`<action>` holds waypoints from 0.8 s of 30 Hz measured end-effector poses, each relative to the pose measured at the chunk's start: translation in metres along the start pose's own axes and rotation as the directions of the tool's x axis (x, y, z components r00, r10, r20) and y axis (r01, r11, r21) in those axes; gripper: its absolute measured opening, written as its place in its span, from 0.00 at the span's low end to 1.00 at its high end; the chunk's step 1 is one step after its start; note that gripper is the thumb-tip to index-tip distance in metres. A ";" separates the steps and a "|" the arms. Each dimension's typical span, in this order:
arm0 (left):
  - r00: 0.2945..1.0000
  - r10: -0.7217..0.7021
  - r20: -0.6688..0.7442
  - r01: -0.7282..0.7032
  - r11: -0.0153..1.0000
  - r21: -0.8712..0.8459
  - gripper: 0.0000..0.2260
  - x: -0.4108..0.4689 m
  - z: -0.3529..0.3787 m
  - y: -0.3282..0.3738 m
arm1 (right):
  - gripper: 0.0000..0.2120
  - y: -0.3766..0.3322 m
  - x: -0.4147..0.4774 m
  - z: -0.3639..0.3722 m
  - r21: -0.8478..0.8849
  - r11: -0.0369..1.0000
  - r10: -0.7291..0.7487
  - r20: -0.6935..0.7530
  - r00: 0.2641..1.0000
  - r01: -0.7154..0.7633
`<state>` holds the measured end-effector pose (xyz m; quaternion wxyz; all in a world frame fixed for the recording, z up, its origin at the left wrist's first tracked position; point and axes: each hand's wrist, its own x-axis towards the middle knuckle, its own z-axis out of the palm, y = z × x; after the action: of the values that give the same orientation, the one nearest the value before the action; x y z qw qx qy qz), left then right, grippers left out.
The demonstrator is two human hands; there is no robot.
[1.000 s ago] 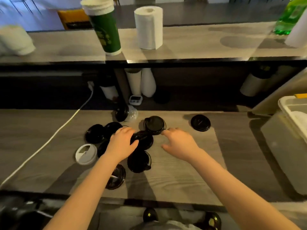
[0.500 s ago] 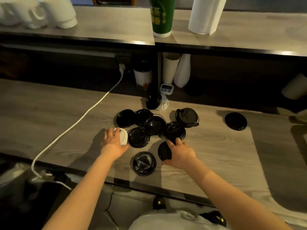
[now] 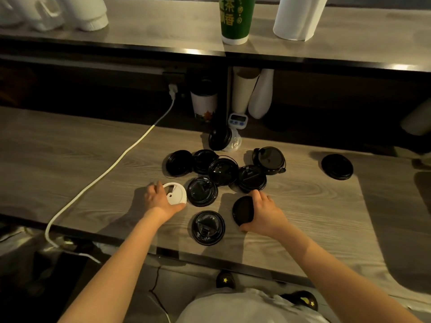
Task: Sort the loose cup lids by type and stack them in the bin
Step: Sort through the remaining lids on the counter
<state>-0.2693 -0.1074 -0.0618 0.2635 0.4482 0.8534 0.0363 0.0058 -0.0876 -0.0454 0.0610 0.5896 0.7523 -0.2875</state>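
Gripping the white lid (image 3: 176,193) by its left side, your left hand (image 3: 158,199) has its fingers curled over the far rim and its thumb under the near rim; you cannot tell whether the lid is clear of the counter (image 3: 70,159) or resting on it. Your right hand (image 3: 267,215) holds one black lid (image 3: 242,209) tilted up on its edge, fingers bent over the top of the rim and thumb at the bottom. Just right of the white lid a flat black lid (image 3: 202,191) lies touching or nearly touching it, and nearer to you, between your two wrists, lies another black lid (image 3: 208,227) on its own. Beyond these a cluster of black lids (image 3: 222,171) spreads across the middle of the counter, several overlapping at the rims. At the back of that cluster an upright black lid (image 3: 219,138) leans against a clear lid (image 3: 234,143). Well off to the right a lone black lid (image 3: 337,166) lies flat. A white cable (image 3: 112,170) runs across the counter on your left. On the raised shelf (image 3: 151,26) behind stand a green cup (image 3: 235,19) and a paper roll (image 3: 297,17), with a small timer (image 3: 237,119) below
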 end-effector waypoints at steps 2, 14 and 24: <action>1.000 -0.022 0.001 0.022 1.000 -0.016 0.45 -0.003 0.000 -0.001 | 0.45 0.003 0.000 0.000 0.047 0.999 -0.013 -0.021 1.000 0.014; 0.996 0.009 -0.091 -0.048 0.898 -0.438 0.27 -0.023 0.002 -0.008 | 0.25 0.008 0.008 -0.004 0.363 0.932 0.046 -0.067 0.997 -0.018; 0.959 0.144 -0.242 -0.259 0.788 -0.559 0.12 -0.059 -0.021 0.031 | 0.16 0.009 -0.010 -0.044 0.757 0.648 0.008 -0.123 0.992 0.088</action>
<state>-0.2288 -0.1317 -0.0103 0.3020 0.4289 0.7684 0.3668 0.0283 -0.0729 -0.0077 -0.2414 0.5595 0.5776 -0.5432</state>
